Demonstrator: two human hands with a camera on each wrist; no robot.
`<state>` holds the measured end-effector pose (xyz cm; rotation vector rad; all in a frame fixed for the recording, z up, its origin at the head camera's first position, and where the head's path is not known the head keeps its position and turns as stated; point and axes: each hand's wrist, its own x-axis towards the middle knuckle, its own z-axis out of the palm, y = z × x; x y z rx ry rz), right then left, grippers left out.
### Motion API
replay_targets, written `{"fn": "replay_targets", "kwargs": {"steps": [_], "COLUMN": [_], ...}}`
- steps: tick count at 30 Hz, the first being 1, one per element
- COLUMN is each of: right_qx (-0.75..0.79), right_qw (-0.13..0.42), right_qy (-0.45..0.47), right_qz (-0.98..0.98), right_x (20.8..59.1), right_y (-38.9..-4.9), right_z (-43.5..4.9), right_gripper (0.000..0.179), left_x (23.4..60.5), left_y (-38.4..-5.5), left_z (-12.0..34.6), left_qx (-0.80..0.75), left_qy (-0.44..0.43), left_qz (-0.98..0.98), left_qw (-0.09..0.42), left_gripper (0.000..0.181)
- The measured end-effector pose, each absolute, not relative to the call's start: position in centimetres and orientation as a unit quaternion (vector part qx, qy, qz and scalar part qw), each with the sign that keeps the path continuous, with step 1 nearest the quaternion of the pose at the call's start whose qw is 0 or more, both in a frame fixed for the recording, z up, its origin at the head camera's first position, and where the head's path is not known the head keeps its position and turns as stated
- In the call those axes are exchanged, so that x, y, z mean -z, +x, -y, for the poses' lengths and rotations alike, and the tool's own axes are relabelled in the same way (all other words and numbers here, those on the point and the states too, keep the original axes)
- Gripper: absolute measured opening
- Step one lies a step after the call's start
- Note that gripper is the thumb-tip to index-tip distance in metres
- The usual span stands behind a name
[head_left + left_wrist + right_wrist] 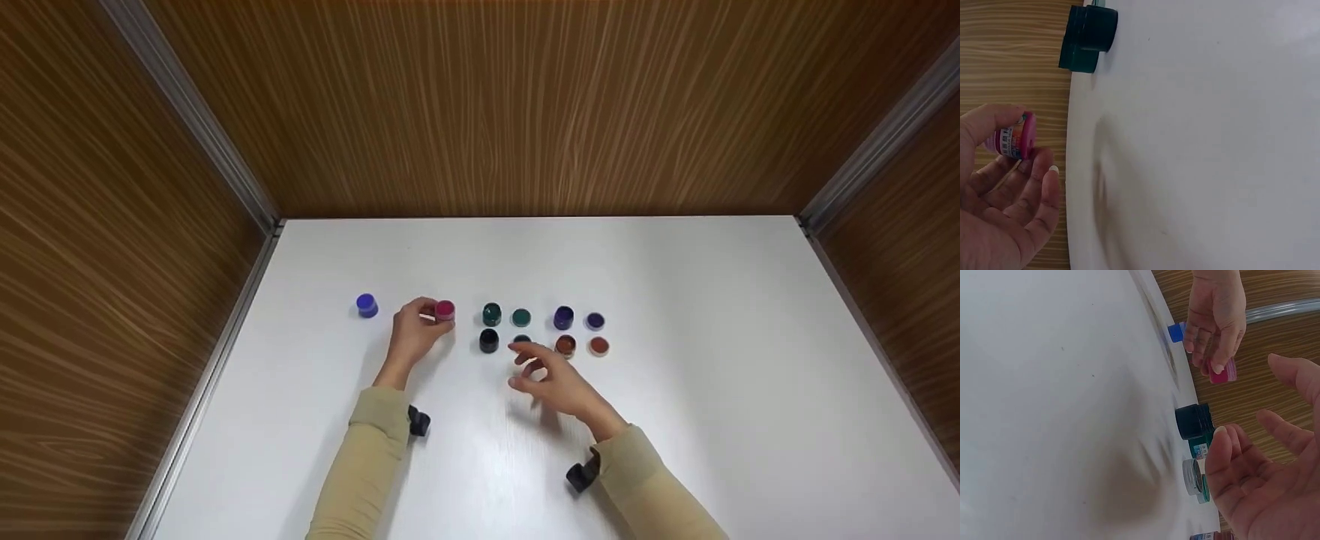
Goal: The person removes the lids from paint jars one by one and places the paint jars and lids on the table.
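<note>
A small pink paint jar (pixel 445 310) with a printed label is pinched between the thumb and fingers of my left hand (pixel 418 330). The left wrist view shows this pink jar (pixel 1013 136) held sideways to the camera. My right hand (pixel 559 382) hovers in front of the jars with fingers spread and loosely bent, nothing between them. It partly covers a dark lid (pixel 522 340). Nearest to it are an uncapped black jar (pixel 489 341) and an uncapped brown jar (pixel 565 345).
A blue jar (pixel 367 305) stands left of my left hand. Behind the black jar are a green jar (pixel 491 314) and its green lid (pixel 521 317). Farther right sit a purple jar (pixel 564 317), a purple lid (pixel 595 321) and a brown lid (pixel 598 346). Wood-grain panels (pixel 480 112) border the white table (pixel 712 375).
</note>
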<state>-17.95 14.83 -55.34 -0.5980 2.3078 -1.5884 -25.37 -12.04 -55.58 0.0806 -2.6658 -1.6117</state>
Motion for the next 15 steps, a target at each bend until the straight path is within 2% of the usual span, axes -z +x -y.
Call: {"fn": "replay_targets", "kwargs": {"steps": [10,15], "right_qx": [0.556,0.544], "right_qw": [0.101,0.081], "right_qy": [-0.207,-0.203], "right_qz": [-0.799,-0.810], "right_x": [54.8,52.6], "right_y": [-18.4,-17.9], "right_z": [-15.2,-15.1], "right_gripper": [0.054,0.051], "left_x": [54.4,54.1], "left_y": [-24.0,-23.1], "left_z": [10.8,10.1], "left_qx": [0.524,0.545], "left_qy": [-0.030,-0.055], "left_qz": [0.850,0.835], "left_qw": [0.037,0.055], "left_gripper": [0.034,0.033]}}
